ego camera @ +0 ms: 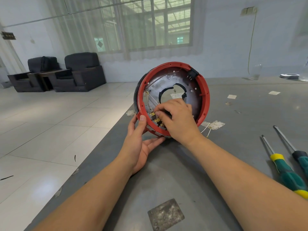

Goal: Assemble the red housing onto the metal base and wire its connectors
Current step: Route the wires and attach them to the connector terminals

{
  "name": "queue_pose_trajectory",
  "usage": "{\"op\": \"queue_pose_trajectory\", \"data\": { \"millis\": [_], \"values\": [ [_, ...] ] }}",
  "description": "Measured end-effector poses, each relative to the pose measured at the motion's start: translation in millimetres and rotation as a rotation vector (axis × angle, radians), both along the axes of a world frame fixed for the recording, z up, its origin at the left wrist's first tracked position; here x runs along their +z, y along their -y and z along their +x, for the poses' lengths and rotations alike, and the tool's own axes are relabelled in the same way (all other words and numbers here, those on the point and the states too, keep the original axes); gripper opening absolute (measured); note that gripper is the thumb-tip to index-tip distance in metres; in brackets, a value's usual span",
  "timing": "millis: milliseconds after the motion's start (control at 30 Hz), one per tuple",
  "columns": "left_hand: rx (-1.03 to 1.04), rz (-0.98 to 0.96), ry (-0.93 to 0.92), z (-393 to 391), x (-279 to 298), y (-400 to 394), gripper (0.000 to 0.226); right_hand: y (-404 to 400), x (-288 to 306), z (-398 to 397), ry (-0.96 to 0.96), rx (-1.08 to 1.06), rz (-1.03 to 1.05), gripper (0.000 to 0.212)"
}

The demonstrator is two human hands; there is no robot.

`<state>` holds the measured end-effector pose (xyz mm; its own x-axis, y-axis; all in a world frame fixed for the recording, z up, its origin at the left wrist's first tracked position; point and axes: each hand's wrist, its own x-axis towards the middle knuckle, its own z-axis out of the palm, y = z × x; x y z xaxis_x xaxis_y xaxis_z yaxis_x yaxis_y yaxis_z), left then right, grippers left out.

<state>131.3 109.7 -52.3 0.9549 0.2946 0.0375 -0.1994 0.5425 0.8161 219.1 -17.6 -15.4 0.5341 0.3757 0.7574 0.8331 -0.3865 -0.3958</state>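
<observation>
- Armchairs (66, 72) stand far left on the tiled floor, well apart from the work.
- Next we find our left hand (140, 144) at the lower-left edge of the red housing (204, 97): thumb pressed on the rim, fingers spread underneath as a cradle, not curled round it.
- We hold the housing tilted on edge, its open side toward us, its lower edge resting on the grey table (233, 130) near that table's left border. The metal base (160, 84) already sits inside it, with a ragged central opening.
- Our right hand (176, 119) reaches into the lower part of the ring; its fingertips are pinched together on the brass connectors (156, 120), from which thin white wires (152, 101) run upward.
- We judge the assembly light and rigid at the rim, so we grip there. The wires and terminals look delicate; we handle them by the brass bodies, not the leads.
- Two screwdrivers (286, 170) lie unused at far right.
</observation>
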Motion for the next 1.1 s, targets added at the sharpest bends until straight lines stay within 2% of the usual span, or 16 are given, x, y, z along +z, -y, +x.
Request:
{"op": "queue_pose_trajectory", "data": {
  "millis": [600, 867, 1100],
  "values": [
    [-0.009, -0.012, -0.028, -2, 3, 0, 0.058, 7, 11, 2, 0.092, 0.028, -0.143, 0.010],
    [0.015, 0.032, 0.005, -4, 4, 2, 0.075, 5, 10, -2, -0.013, 0.080, -0.108, 0.012],
    [0.031, 0.063, 0.005, -3, 3, 4, 0.078, 14, -3, 3, -0.066, -0.016, 0.053, 0.012]
  ]
}}
